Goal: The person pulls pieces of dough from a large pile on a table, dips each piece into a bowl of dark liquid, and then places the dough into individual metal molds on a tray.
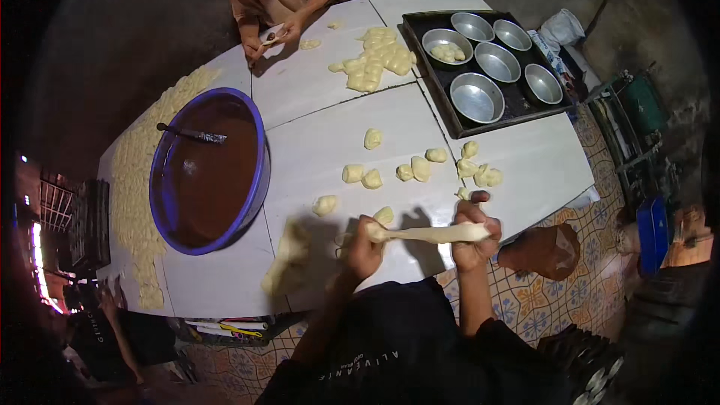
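Left hand (364, 250) and right hand (475, 241) each clamp an end of a dough strip (429, 235), held over the near edge of the surface (315, 146); its stretching looks partway done. It's pale and smooth, thicker toward the right. Beyond, rounded dough lumps (421, 169) seem left to work; farther off, one metal pan (444, 37) already holds dough pieces (448, 52).

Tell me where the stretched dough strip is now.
In the head view, the dough strip is lower right of centre, held between left hand and right hand over the white table.
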Motion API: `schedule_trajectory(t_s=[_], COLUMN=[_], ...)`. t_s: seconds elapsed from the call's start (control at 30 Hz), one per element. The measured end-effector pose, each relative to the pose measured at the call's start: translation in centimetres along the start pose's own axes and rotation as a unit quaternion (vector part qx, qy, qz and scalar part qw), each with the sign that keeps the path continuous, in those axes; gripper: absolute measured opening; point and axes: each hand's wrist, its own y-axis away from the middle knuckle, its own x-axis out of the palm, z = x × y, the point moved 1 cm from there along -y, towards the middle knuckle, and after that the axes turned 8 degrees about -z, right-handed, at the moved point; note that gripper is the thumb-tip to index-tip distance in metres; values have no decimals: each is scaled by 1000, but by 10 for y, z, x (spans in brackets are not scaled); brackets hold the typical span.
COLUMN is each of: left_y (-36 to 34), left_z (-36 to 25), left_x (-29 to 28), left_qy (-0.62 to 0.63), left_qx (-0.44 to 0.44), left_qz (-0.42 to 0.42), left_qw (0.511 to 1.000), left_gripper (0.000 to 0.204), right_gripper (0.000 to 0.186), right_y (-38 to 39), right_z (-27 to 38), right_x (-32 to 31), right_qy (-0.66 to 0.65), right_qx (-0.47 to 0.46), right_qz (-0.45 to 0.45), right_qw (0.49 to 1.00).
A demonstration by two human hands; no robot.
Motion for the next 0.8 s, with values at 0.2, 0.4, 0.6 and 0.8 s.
schedule_trajectory(t_s=[0.2, 0.4, 0.6, 0.8], left_y=[-23, -28, -11, -14], left_z=[26, -42, -57, -37], left_x=[-48, -23, 2, -13], left_qy=[442, 593, 535, 440], left_qx=[-120, -159, -140, -140], left_qz=[-91, -65, -75, -72], left_qw=[884, 787, 830, 884], left_gripper=[8, 32, 47, 47], right_gripper=[35, 49, 50, 40], right_y=[4, -9, -14, -5], right_z=[59, -8, -48, -9], right_x=[-5, -54, -55, -46], right_qy=[228, 839, 837, 964], right_qx=[-59, -99, -70, -178], right_qz=[41, -162, -134, -85], right_qw=[971, 510, 526, 179])
